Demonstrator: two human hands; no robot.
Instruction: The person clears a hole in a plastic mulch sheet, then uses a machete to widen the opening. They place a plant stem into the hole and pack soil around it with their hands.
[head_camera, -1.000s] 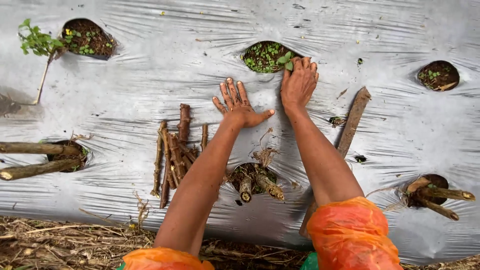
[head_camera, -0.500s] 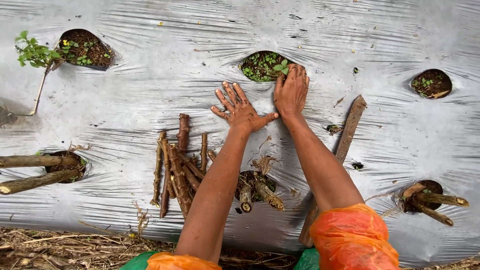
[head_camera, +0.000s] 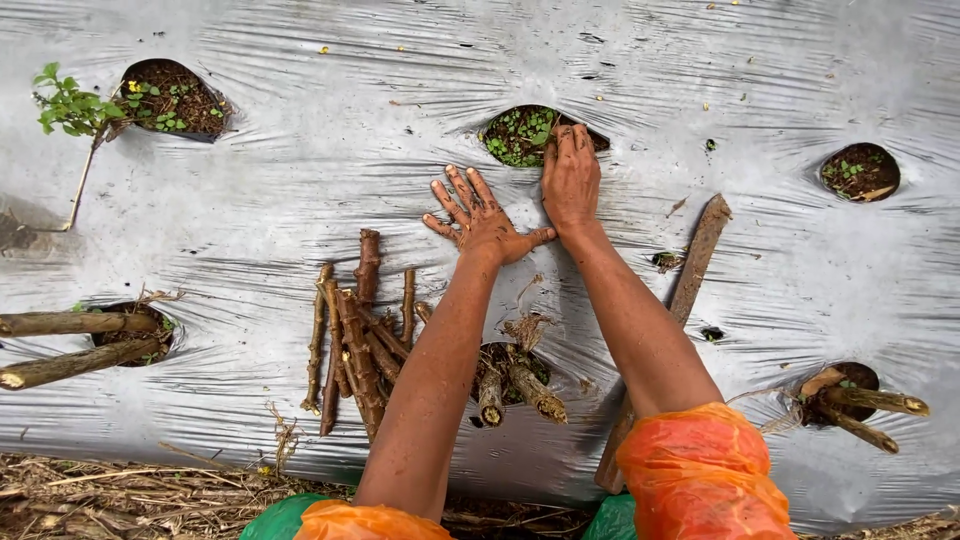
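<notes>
Sheeting (head_camera: 300, 150) of silver plastic covers the bed, with a weedy planting hole (head_camera: 515, 135) as landmark. Right hand (head_camera: 570, 180) lies at that hole's near rim, fingers pressed together, tips inside. Left hand (head_camera: 480, 215) rests flat just below-left, fingers spread. Bundle of cut sticks (head_camera: 355, 335) lies further below-left.

Hands and cuttings on a plastic sheet with planting holes

The left hand (head_camera: 482, 222) lies flat on the sheet (head_camera: 300, 150), just left of the right hand (head_camera: 571, 180), whose fingers reach into the far middle hole (head_camera: 515, 135). A bundle of sticks (head_camera: 355, 335) lies left of the left forearm. 2 cuttings (head_camera: 512, 385) stand in the near hole between the forearms. A flat stake (head_camera: 690, 275) lies right of the right forearm.
</notes>
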